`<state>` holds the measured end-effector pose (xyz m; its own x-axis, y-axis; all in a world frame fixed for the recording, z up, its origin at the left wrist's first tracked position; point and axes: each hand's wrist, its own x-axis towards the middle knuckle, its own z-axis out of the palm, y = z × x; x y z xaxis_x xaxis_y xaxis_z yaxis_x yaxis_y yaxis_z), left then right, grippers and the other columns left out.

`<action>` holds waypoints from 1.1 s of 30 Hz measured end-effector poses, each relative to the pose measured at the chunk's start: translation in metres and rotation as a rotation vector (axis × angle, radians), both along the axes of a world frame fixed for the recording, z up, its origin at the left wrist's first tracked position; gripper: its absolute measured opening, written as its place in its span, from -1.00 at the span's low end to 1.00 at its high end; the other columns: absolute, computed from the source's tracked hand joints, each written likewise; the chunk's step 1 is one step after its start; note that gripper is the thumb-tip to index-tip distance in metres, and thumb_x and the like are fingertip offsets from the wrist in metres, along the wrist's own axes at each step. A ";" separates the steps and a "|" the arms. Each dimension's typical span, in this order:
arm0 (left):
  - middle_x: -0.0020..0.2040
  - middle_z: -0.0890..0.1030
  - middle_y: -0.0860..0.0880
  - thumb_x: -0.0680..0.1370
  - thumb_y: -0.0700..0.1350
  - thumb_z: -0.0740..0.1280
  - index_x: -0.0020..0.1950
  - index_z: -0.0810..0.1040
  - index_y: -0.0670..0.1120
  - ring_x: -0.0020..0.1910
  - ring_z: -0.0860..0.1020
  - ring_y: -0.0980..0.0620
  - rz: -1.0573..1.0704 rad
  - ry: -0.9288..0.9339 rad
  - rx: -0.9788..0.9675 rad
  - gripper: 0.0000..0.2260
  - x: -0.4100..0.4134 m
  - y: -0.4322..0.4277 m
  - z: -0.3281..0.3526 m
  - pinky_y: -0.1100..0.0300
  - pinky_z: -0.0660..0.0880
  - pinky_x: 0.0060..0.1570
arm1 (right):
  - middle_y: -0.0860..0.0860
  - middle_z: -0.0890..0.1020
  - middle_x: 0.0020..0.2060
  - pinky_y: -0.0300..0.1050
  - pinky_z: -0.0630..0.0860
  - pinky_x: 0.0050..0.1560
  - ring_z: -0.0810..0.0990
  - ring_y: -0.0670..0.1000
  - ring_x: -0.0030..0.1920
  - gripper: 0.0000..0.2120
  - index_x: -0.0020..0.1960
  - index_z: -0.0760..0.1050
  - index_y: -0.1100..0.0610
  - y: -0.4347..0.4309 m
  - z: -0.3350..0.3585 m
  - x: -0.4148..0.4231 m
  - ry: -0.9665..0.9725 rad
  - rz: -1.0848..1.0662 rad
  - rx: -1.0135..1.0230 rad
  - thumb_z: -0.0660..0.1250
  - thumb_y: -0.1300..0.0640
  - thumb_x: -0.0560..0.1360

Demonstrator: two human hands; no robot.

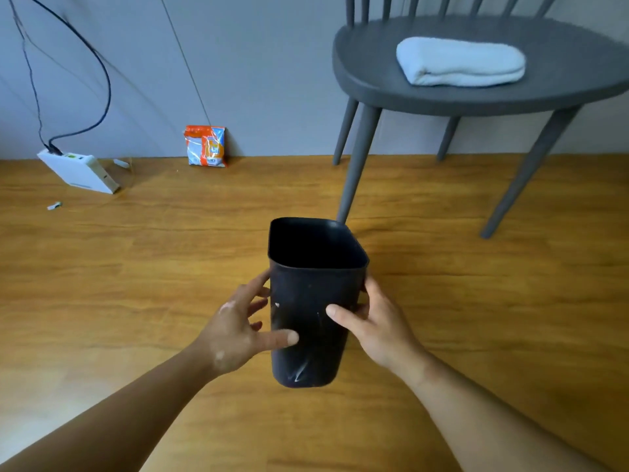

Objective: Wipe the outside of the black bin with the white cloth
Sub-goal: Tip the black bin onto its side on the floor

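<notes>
The black bin (311,311) stands upright with its mouth open, low in the middle of the view, and has pale scuff marks on its front. My left hand (235,332) holds its left side, thumb across the front and fingers spread along the side wall. My right hand (377,325) grips its right side, thumb on the front and fingers hidden behind the bin. The white cloth (459,61) lies folded on the seat of a grey chair (374,80) at the upper right, away from both hands.
The wooden floor (170,267) runs all around the bin. The chair's legs (357,165) stand just behind the bin. Against the wall at the left sit a white box with black cables (78,170) and an orange-and-white packet (205,146).
</notes>
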<state>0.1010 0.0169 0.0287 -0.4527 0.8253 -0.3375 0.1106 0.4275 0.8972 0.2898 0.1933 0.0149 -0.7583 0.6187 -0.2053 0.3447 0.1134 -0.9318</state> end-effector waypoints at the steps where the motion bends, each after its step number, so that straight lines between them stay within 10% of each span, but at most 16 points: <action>1: 0.37 0.47 0.09 0.07 0.34 0.66 0.55 0.22 0.37 0.43 0.46 0.06 0.002 -0.028 -0.008 0.12 0.007 0.003 0.003 -0.05 0.49 0.36 | -0.22 0.58 0.28 -0.05 0.57 0.27 0.56 -0.13 0.30 -0.31 0.46 0.30 -0.28 -0.001 0.001 0.008 0.003 -0.016 -0.038 0.47 -0.29 0.39; 7: 0.34 0.52 0.01 0.14 0.11 0.68 0.45 0.46 0.27 0.18 0.67 0.02 0.039 -0.295 -0.063 -0.11 0.031 0.025 0.000 0.03 0.66 0.06 | -0.51 0.54 -0.13 -0.53 0.40 -0.11 0.48 -0.57 -0.06 -0.76 0.03 0.40 -0.36 0.011 0.003 0.037 -0.075 -0.047 -0.180 0.42 -0.07 0.56; 13: 0.29 0.63 0.08 0.31 0.06 0.58 0.42 0.49 0.26 0.24 0.62 -0.03 0.095 -0.401 -0.152 -0.31 0.028 0.056 -0.010 -0.13 0.60 0.19 | -0.63 0.52 -0.30 -0.30 0.36 -0.10 0.50 -0.57 -0.18 -0.81 -0.05 0.41 -0.29 0.034 -0.008 0.036 -0.083 -0.098 -0.304 0.32 0.00 0.63; 18: 0.26 0.65 0.02 0.32 0.04 0.53 0.37 0.55 0.22 0.19 0.61 -0.14 0.170 -0.483 -0.209 -0.40 0.025 0.071 -0.023 -0.19 0.57 0.22 | -0.37 0.65 0.11 -0.18 0.41 0.26 0.57 -0.28 0.22 -0.85 0.12 0.54 -0.32 0.054 -0.036 0.024 -0.084 -0.079 -0.323 0.35 -0.16 0.56; 29: 0.35 0.55 -0.18 0.18 0.01 0.58 0.37 0.50 -0.08 0.27 0.59 -0.32 0.394 -0.790 -0.196 -0.23 0.052 0.051 -0.049 -0.39 0.59 0.08 | -0.24 0.36 0.51 -0.04 0.18 0.55 0.31 -0.18 0.50 -0.07 0.57 0.27 -0.18 0.087 -0.031 0.014 -0.215 0.016 -0.228 0.31 -0.54 0.29; 33: 0.38 0.51 -0.07 0.22 0.17 0.50 0.54 0.31 0.04 0.28 0.54 -0.15 0.502 -0.352 -0.233 -0.09 0.043 0.049 -0.035 -0.26 0.54 0.24 | -0.15 0.41 0.48 0.06 0.30 0.48 0.39 -0.06 0.46 -0.26 0.57 0.24 -0.23 0.101 -0.008 0.034 -0.297 -0.065 -0.090 0.18 -0.51 0.46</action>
